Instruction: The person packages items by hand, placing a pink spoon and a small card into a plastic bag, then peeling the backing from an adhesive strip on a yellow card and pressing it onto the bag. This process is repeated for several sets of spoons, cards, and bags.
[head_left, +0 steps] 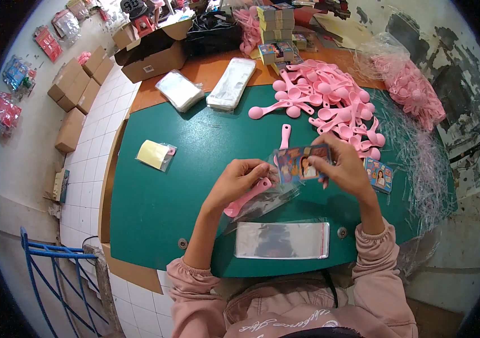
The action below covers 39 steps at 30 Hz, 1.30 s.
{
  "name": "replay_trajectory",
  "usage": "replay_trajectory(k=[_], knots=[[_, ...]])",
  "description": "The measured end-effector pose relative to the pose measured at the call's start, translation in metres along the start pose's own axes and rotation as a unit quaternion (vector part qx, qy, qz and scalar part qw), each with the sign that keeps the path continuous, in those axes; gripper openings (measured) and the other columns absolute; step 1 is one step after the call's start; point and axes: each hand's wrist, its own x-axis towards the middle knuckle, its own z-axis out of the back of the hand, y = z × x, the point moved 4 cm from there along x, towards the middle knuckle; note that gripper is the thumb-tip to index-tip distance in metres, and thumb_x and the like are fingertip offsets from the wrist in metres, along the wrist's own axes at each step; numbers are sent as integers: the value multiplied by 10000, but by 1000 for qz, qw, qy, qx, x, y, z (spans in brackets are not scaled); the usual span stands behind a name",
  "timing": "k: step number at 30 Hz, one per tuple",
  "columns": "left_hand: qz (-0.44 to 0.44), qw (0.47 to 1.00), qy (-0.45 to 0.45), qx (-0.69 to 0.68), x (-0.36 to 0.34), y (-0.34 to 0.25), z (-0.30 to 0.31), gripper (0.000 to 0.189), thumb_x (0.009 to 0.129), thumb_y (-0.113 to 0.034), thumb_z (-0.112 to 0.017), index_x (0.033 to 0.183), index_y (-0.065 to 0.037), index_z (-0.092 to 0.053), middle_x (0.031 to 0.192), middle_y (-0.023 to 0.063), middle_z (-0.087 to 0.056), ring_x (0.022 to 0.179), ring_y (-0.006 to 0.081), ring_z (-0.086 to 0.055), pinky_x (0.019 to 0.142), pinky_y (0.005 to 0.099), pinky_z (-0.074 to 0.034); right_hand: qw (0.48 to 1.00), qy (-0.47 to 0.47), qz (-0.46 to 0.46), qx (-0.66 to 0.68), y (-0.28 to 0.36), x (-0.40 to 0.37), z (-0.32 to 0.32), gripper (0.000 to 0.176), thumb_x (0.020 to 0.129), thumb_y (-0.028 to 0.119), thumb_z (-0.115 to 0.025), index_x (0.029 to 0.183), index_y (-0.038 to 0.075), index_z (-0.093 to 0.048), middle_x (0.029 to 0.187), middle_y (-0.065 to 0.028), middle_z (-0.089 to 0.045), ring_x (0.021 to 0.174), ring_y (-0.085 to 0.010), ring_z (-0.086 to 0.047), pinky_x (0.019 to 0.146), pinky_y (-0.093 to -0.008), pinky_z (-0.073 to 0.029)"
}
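Observation:
My left hand [239,181] pinches the open end of a clear plastic bag [268,201], with a pink spoon [248,197] in or against it under my fingers. Between thumb and fingers, my right hand [341,166] holds a printed card [303,164] at the bag's opening. Just beyond the card, another pink spoon [285,137] lies on the green mat. A stack of clear bags [282,240] rests flat in front of me. To the right of my right hand are more printed cards [378,174].
Pink spoons [335,93] form a big pile at the back right, beside a bulging plastic bag [411,90]. Two bag stacks [232,83] [179,91] lie at the back. A filled packet [155,155] is at left. Behind stand card bundles [276,34] and an open box [152,59].

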Motion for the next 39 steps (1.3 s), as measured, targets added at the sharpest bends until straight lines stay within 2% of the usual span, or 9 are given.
replay_trajectory(k=[10,12,14,17,26,30,34,36,39], knots=[[-24,992,92,88,0,6,-16,339,910,-183,-461,1155,47,-498,843,33,-608,792,65,-507,664,229,-444,971,143,108,-159,-15,6,-34,295,727,227,-662,869,3,-533,671,-121,-596,559,-249,-578,517,-332,-454],[-66,986,96,117,0,3,-20,415,897,-182,-483,1258,7,-405,816,48,-620,743,68,-516,622,251,-440,962,156,86,-207,-18,4,-40,289,725,186,-680,898,-11,-558,678,-58,-584,608,-125,-546,587,-277,-462],[-48,982,18,182,-6,-5,-17,500,859,-258,-540,1285,-55,-373,766,184,-628,679,271,-615,625,339,-455,964,109,171,-169,-19,4,-42,302,712,196,-683,909,-2,-569,671,-48,-580,607,-121,-530,612,-270,-440],[19,961,1,277,-7,-12,-16,570,843,-305,-560,1314,-86,-325,741,200,-622,685,338,-599,627,376,-451,976,198,88,3,-30,8,-38,305,693,194,-696,884,-7,-569,650,-25,-560,609,-102,-520,580,-252,-414],[-28,987,143,64,-17,1,30,594,772,-150,-663,1285,-90,-369,884,97,-622,752,103,-582,635,256,-489,991,122,-36,35,-34,15,-21,130,730,117,-681,763,23,-597,665,-13,-573,623,-51,-497,533,-202,-387],[20,991,119,57,-18,-1,34,606,750,-89,-665,1282,-76,-376,965,97,-594,820,129,-580,687,269,-508,965,160,-120,169,-28,10,-26,171,723,108,-688,675,29,-544,648,2,-550,627,-48,-498,540,-210,-396],[-17,996,33,85,-19,2,28,546,811,-116,-608,1292,-75,-352,954,107,-588,807,139,-587,679,262,-508,996,84,13,-34,-38,28,-23,156,726,108,-673,775,-21,-601,697,-54,-591,618,-101,-543,539,-245,-432],[1,977,-187,106,-22,6,29,526,879,-190,-526,1326,-83,-269,946,124,-581,808,152,-586,676,267,-507,990,13,70,-120,-28,31,-30,170,719,113,-674,794,-23,-605,723,-79,-600,631,-126,-569,557,-261,-451],[24,981,-119,-149,-32,15,3,559,923,-278,-396,1363,-138,-80,1013,180,-560,887,233,-590,716,314,-512,981,12,175,-76,-2,23,-50,315,695,138,-684,950,-7,-569,882,-143,-580,749,-258,-593,688,-330,-479]])
